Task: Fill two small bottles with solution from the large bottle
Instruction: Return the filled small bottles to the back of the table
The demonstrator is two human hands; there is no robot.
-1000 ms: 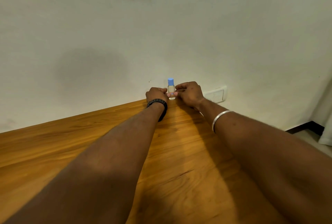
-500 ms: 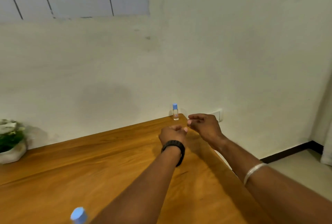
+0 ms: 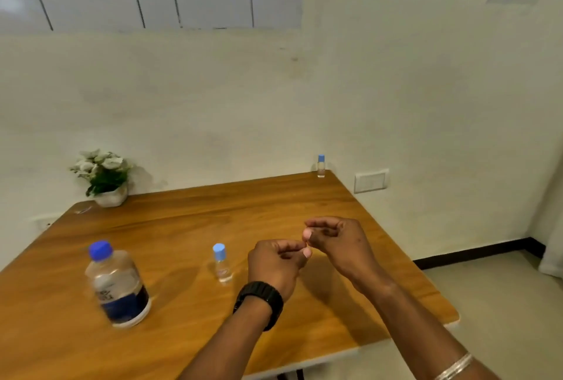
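Both hands hang over the wooden tabletop [image 3: 182,221], close together in the middle. The left hand [image 3: 275,264] has its fingers loosely curled and holds nothing. The right hand [image 3: 338,238] is loosely curled too, and it is empty. The big bottle [image 3: 117,283] with a blue cap stands on the left. One small bottle [image 3: 222,262] stands just left of the left hand. The other small bottle [image 3: 320,166] stands at the far corner, by the wall. A flower pot [image 3: 106,180] sits at the far left.

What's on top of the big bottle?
A blue screw cap sits on top of the large clear plastic bottle, closing it. The bottle's mouth underneath is covered, so it cannot be seen.
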